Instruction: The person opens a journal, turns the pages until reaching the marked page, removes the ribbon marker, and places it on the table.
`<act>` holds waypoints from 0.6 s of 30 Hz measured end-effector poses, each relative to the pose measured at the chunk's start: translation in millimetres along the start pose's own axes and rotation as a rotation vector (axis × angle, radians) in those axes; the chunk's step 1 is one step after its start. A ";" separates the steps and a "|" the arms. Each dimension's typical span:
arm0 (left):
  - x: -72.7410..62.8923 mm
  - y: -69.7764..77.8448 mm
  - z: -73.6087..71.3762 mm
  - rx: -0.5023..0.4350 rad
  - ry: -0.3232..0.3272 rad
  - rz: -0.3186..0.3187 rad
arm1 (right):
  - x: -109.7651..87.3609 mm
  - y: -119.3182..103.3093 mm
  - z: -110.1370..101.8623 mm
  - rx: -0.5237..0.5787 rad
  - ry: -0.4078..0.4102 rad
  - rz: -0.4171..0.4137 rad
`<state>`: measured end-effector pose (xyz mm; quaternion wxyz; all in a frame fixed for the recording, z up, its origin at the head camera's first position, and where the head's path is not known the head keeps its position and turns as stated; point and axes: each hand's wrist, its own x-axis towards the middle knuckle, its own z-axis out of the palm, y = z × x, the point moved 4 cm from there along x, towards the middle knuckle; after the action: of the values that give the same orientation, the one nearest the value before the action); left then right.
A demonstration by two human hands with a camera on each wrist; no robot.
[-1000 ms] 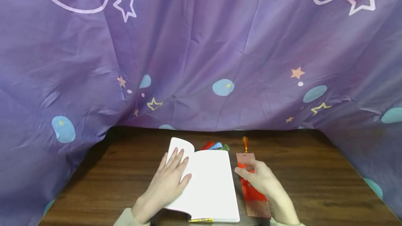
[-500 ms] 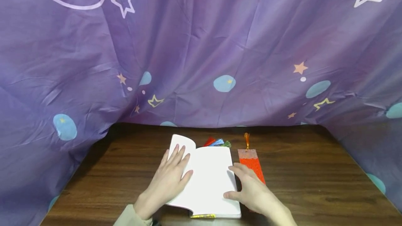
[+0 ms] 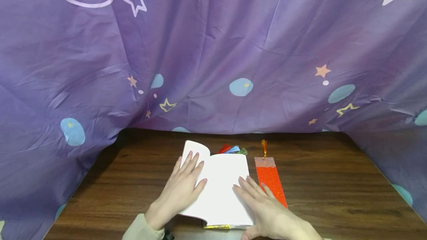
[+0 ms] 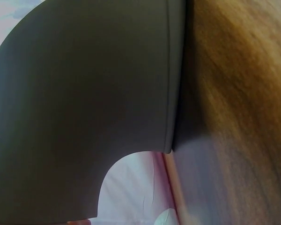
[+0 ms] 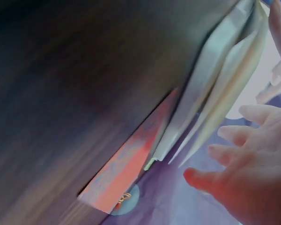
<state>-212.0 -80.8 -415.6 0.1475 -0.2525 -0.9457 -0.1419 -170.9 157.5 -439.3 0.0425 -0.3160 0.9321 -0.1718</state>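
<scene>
An open book with blank white pages (image 3: 222, 192) lies on the wooden table. My left hand (image 3: 180, 188) rests with straight fingers on its left page, whose far corner curves upward. On the right, my right hand (image 3: 267, 210) is spread over the right page's outer edge and holds nothing. In the right wrist view, the book's page edges (image 5: 225, 79) fan apart beside the right fingers. A red bookmark (image 3: 271, 180) with an orange tassel (image 3: 264, 148) lies right of the book, partly under the right hand. Red, blue and green tassels (image 3: 233, 149) stick out past the book's far edge.
A purple cloth (image 3: 213, 55) with moons and stars hangs behind and at both sides of the table (image 3: 333, 180). A large dark, curved surface (image 4: 84, 103) fills much of the left wrist view; I cannot tell what it is.
My right hand has moved left from over the red bookmark onto the book's right page, its fingers spreading out. My left hand stays on the left page. The head view has shifted slightly.
</scene>
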 end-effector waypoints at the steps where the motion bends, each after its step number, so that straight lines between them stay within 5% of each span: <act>1: 0.2 -0.3 0.3 -0.002 -0.003 -0.001 | -0.3 0.8 0.5 -0.013 -0.010 -0.015; 9: 1.6 -0.7 0.0 -0.001 -0.010 -0.007 | 4.4 9.3 -0.7 -0.080 -0.062 -0.128; 18: 1.0 -0.8 0.7 0.003 -0.014 -0.005 | 6.7 13.3 -5.2 -0.102 -0.077 -0.153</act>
<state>-213.4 -80.7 -416.1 0.1410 -0.2508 -0.9476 -0.1391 -184.9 164.8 -438.8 0.0491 -0.3942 0.9105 -0.1145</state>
